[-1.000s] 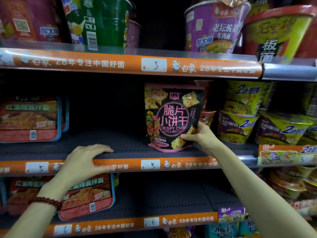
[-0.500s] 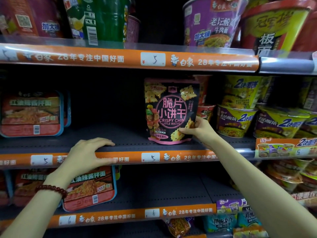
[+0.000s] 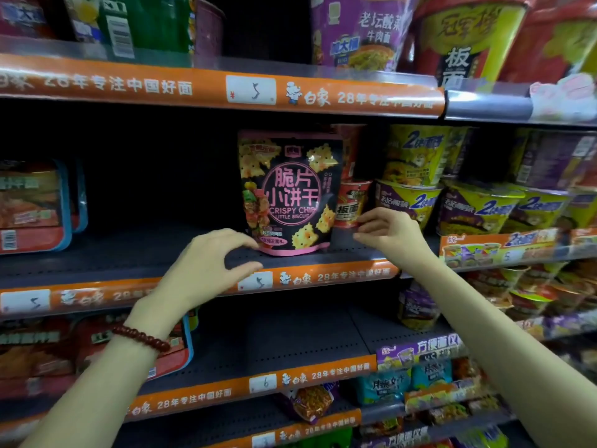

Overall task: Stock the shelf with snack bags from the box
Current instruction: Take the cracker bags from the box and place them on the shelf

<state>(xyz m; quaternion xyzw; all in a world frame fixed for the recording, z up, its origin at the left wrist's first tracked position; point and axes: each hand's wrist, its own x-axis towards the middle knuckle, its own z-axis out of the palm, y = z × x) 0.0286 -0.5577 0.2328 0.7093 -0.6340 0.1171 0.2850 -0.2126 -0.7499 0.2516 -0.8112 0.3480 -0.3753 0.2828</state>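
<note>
Black-and-pink foil biscuit bag (image 3: 289, 195) stands upright on grey shelf (image 3: 135, 253). Left hand (image 3: 200, 270) and right hand (image 3: 392, 232) flank bag, released, empty. Placement looks done; next, fetch another bag from box, unseen.

1. Snack bag (image 3: 290, 192): black pouch, pink trim along top and bottom, pink ring at centre with Chinese characters, "CRISPY CHIP LITTLE BISCUIT" printed below, yellow cracker pictures around
2. Standing upright on its base, front face outward, sealed
3. Resting on dark perforated shelf (image 3: 135, 253), set just behind the orange price strip; shelf bare to the bag's left
4. Untouched by either hand
</note>
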